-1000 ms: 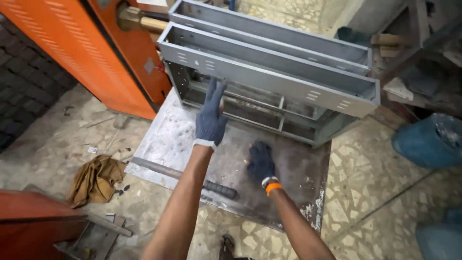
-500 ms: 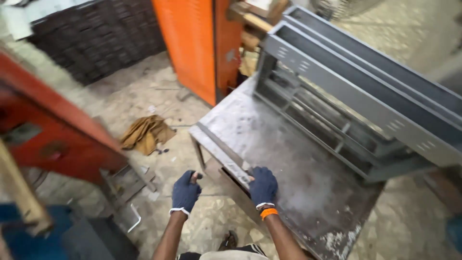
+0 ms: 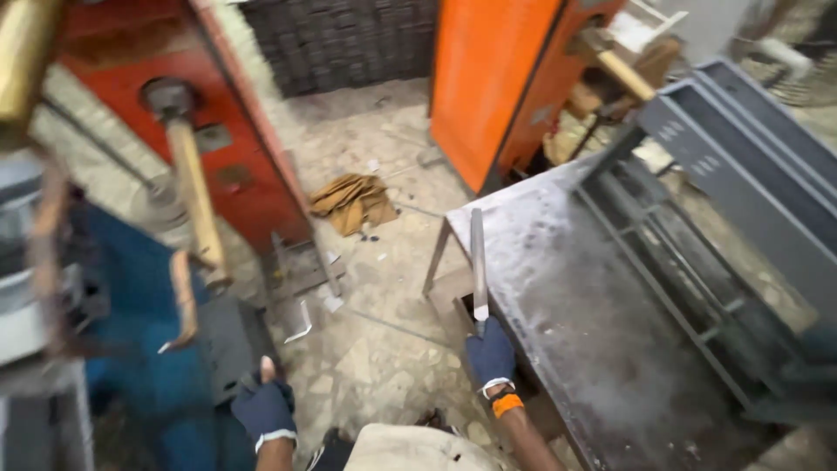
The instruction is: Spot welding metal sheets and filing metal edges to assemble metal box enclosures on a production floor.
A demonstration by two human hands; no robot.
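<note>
Since the earlier frame the left hand (image 3: 264,408) has come off the long grey metal bar (image 3: 477,263) and dropped low beside the body, while the view has swung left toward the red machine (image 3: 235,148). Only the head view shows this: the right hand (image 3: 491,356), in a blue glove, has its fingers closed round the bar's near end — the bar lies along the left edge of the steel worktop (image 3: 593,323). Left fingers look loosely curled, holding nothing. A firm, low grip seems wise, keeping the far end clear of the grey frame (image 3: 697,253).
</note>
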